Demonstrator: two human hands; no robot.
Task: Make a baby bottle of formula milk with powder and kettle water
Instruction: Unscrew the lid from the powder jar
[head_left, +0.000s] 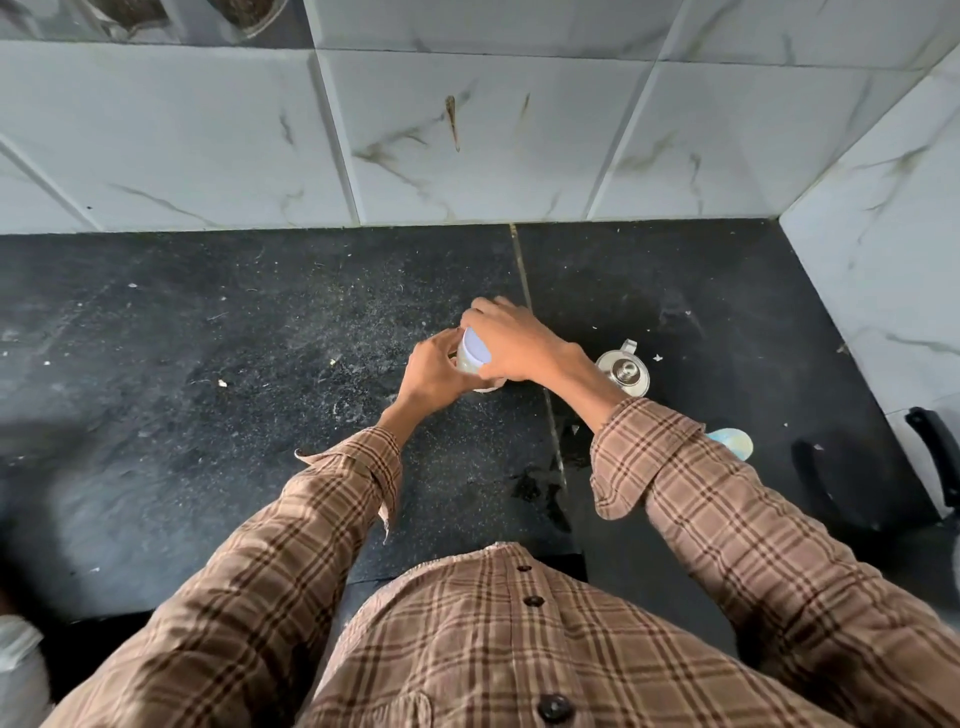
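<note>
It looks like a home kitchen: dark stone counter (208, 389), marble-look wall tiles (467, 130), steel kettle (623, 370) centre-right.

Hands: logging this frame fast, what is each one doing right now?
Left hand: fingers curled round the side of the bottle, holding it.
Right hand: gripping the top of the same bottle from above.
</note>
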